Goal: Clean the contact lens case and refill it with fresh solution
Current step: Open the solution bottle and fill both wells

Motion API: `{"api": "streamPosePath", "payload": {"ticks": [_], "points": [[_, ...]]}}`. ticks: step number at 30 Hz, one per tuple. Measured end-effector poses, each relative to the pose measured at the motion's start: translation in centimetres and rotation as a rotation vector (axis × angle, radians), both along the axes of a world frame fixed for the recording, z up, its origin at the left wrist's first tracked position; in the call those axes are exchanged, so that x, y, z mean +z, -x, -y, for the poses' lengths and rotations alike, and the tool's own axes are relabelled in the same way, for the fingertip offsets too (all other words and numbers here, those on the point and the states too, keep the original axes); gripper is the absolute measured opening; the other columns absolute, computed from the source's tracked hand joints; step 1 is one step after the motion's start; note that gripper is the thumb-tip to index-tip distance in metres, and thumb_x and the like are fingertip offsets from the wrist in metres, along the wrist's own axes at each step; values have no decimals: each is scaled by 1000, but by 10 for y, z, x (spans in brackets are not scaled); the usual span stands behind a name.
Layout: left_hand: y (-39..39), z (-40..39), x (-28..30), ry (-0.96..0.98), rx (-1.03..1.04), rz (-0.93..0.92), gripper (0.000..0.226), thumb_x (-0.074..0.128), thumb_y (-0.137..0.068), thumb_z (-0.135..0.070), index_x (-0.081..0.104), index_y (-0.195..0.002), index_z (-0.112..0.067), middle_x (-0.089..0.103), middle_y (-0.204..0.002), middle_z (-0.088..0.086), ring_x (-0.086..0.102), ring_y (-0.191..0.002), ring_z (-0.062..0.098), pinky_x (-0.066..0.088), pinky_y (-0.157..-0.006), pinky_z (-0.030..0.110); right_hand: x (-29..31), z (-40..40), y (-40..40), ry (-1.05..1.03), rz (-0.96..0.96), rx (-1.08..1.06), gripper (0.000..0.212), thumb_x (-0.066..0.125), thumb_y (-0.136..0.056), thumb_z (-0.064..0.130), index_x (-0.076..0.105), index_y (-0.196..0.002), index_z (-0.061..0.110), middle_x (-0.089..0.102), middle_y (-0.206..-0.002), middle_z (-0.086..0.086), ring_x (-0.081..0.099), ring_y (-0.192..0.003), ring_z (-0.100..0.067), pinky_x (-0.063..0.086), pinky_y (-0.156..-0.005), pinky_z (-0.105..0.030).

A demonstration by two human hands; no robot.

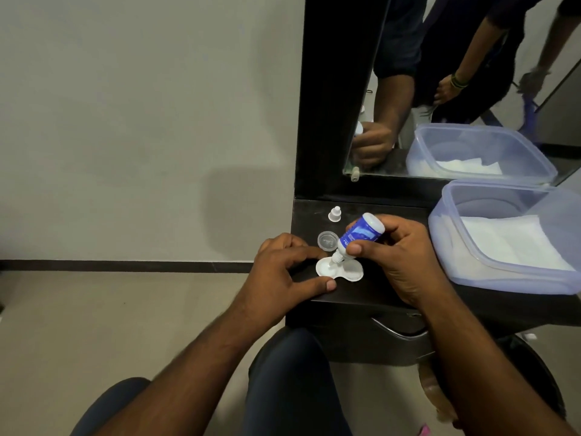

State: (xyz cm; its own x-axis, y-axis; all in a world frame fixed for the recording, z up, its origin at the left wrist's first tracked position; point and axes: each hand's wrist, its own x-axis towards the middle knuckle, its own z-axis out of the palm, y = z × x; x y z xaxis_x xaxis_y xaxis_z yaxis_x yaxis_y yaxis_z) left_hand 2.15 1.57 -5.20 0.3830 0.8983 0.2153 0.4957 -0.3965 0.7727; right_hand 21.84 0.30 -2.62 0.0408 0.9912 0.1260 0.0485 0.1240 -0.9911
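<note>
A white contact lens case [352, 272] lies open on the black counter [386, 291], both wells uncovered. My right hand [399, 256] grips a small blue solution bottle [361, 232], tipped nozzle-down over the left well. My left hand [283, 269] holds the case's left edge between forefinger and thumb. A clear round case lid [327, 240] lies just behind the case. The bottle's white cap [335, 214] stands further back.
A translucent plastic tub [456, 247] with white tissue inside stands on the counter's right side. A mirror [440, 89] in a black frame rises behind the counter and reflects another person. A plain wall and floor are at the left. My knees are below the counter.
</note>
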Motion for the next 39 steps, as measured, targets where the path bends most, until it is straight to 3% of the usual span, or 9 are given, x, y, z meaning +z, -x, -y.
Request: {"api": "streamPosePath", "payload": {"ticks": [5, 30, 39], "points": [[0, 0, -1, 0, 0, 8, 38, 82, -68, -38, 71, -104, -35, 54, -91, -17, 45, -97, -2, 35, -78, 13, 2, 1, 1, 0, 12, -7, 32, 78, -57, 17, 71, -87, 7, 74, -82, -3, 70, -80, -19, 54, -70, -25], [0, 0, -2, 54, 13, -19, 38, 80, -68, -42, 68, -104, -40, 54, -95, -18, 48, -98, 6, 37, -74, 19, 3, 1, 1, 31, 58, -26, 42, 78, -55, 28, 71, -93, 9, 74, -87, -2, 70, -86, -18, 56, -73, -24], [0, -1, -3, 40, 12, 24, 40, 83, -66, -40, 70, -104, -37, 55, -94, -16, 51, -96, 10, 39, -74, 21, 0, -2, -1, 1, -39, -38, 34, 88, -51, 27, 75, -82, 18, 74, -82, -4, 70, -81, -22, 55, -72, -28]]}}
